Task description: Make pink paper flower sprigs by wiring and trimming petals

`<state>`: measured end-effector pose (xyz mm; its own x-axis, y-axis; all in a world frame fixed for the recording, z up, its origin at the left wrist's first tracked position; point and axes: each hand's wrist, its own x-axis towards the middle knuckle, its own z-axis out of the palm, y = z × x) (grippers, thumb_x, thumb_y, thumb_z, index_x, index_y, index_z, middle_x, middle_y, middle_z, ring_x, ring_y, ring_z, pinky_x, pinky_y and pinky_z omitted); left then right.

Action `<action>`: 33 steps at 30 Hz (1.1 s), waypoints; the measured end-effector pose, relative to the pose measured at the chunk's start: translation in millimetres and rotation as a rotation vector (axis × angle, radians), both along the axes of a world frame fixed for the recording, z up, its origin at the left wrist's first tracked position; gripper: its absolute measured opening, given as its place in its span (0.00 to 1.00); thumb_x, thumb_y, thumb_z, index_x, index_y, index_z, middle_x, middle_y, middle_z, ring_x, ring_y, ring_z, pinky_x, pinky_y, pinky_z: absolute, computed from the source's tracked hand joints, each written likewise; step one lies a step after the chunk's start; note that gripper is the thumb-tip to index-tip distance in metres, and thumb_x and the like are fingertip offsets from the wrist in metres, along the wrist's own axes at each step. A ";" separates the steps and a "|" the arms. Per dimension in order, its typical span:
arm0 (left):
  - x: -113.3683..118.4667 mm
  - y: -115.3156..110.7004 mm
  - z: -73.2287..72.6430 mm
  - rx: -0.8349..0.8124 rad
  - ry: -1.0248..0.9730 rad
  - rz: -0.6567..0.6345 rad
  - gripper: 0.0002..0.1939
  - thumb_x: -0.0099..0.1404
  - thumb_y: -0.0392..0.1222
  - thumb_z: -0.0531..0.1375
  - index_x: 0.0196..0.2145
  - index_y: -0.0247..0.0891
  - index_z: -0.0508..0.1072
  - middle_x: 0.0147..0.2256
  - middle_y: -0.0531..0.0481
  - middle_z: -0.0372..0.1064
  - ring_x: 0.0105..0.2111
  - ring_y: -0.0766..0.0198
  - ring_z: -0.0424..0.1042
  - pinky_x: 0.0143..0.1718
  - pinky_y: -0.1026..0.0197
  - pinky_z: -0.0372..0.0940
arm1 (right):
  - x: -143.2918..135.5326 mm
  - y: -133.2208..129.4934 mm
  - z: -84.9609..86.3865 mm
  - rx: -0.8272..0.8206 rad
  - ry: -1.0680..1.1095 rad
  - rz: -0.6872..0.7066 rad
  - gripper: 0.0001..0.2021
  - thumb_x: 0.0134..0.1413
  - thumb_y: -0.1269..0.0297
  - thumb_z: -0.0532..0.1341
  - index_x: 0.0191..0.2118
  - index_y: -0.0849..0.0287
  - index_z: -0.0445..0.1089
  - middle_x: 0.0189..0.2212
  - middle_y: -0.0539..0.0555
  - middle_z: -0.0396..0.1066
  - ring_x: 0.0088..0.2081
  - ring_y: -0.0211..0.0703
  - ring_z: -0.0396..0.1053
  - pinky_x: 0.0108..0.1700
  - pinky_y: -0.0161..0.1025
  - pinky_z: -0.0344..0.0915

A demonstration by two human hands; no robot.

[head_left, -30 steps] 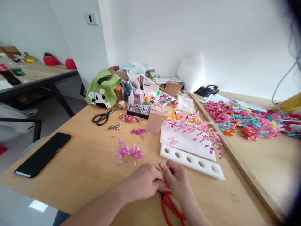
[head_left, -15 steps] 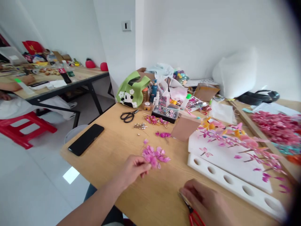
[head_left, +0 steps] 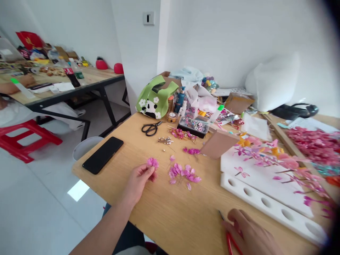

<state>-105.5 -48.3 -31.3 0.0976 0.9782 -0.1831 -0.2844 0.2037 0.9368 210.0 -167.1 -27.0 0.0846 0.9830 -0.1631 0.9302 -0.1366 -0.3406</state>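
Between the thumb and fingers of my left hand (head_left: 142,177) is a small pink flower (head_left: 152,162), held above the wooden table (head_left: 170,212). To its right lies a loose pile of pink petals (head_left: 183,171) with thin stems. My right hand (head_left: 245,226) is at the lower right, its curled fingers over the red-handled scissors (head_left: 228,238), whose tip points away from me. Part of the handles is hidden under the hand. A white foam strip with round holes (head_left: 253,194) lies beyond my right hand, with pink and orange flower sprays (head_left: 287,164) behind it.
A black phone (head_left: 103,155) lies at the table's left side, near black scissors (head_left: 151,129). Behind are a green panda bag (head_left: 154,101), bottles and a bead box (head_left: 193,126). At another table, a person's arm (head_left: 16,85) shows.
My left hand has moved left, away from the petal pile, with a pink flower in its fingers. My right hand and the red-handled scissors appear farther right. The view has shifted slightly.
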 end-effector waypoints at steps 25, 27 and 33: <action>-9.5 -6.5 -1.2 0.010 -0.049 -0.033 0.11 0.59 0.45 0.63 0.29 0.33 0.75 0.21 0.53 0.66 0.23 0.70 0.63 0.27 0.66 0.58 | -97.8 59.2 10.8 -0.089 -0.104 -0.015 0.15 0.59 0.64 0.52 0.22 0.57 0.65 0.23 0.56 0.74 0.28 0.47 0.72 0.27 0.37 0.50; -9.5 -6.5 -1.6 0.010 -0.044 -0.040 0.11 0.58 0.46 0.64 0.29 0.33 0.75 0.21 0.53 0.66 0.23 0.70 0.63 0.27 0.66 0.58 | -95.0 58.7 10.8 -0.083 -0.081 -0.045 0.14 0.59 0.62 0.53 0.24 0.56 0.65 0.23 0.55 0.73 0.27 0.47 0.71 0.27 0.37 0.51; -8.5 -6.2 -5.1 0.008 -0.033 -0.042 0.12 0.57 0.47 0.64 0.31 0.33 0.76 0.21 0.53 0.67 0.24 0.69 0.64 0.26 0.66 0.58 | -96.4 66.7 9.2 0.011 -0.012 -0.114 0.07 0.60 0.62 0.53 0.33 0.57 0.63 0.32 0.56 0.74 0.32 0.48 0.71 0.30 0.37 0.51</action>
